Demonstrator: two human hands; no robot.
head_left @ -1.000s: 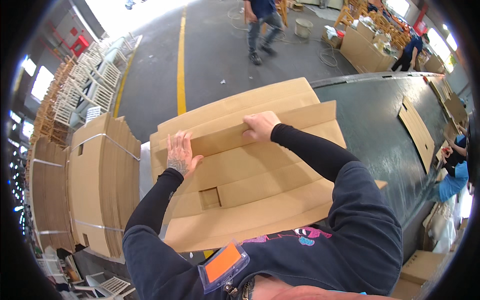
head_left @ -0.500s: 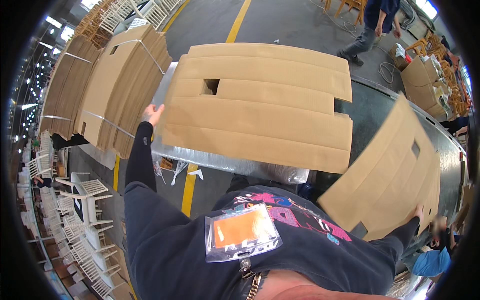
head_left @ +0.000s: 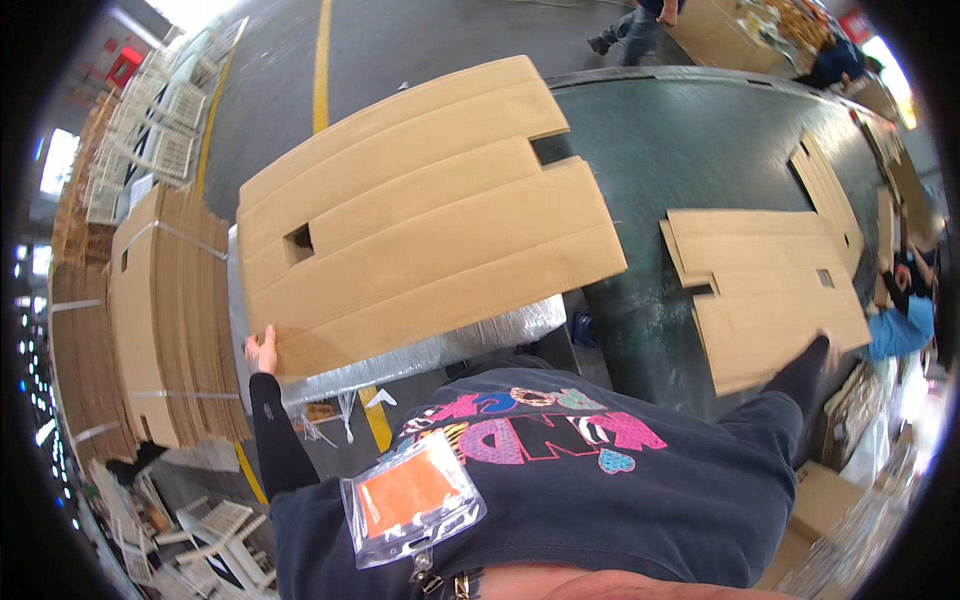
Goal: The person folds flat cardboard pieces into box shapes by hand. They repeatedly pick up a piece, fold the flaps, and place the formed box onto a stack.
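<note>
A flat brown cardboard sheet (head_left: 420, 200), creased in long panels with a small square cut-out and a slot at its right end, lies on a base wrapped in silvery film (head_left: 440, 345). My left hand (head_left: 263, 348) is at the sheet's near left corner, fingers apart and seemingly touching its edge, gripping nothing. To the right, a second cardboard piece (head_left: 765, 270) rests flat on the dark green table, with another edge showing beneath it. Beside its near right edge is my right hand (head_left: 827, 345), blurred, so its finger closure and contact are unclear.
Strapped bundles of cardboard (head_left: 170, 310) stand at the left. The green table (head_left: 690, 140) runs away to the right, with a narrower cardboard piece (head_left: 828, 195) farther along. A co-worker in blue (head_left: 900, 325) is at the far right; another person's legs (head_left: 635, 35) show beyond the table.
The cardboard piece that was tilted up at my right hand now lies flat on the green table. My left hand has come to the near left corner of the other sheet. The view has turned right.
</note>
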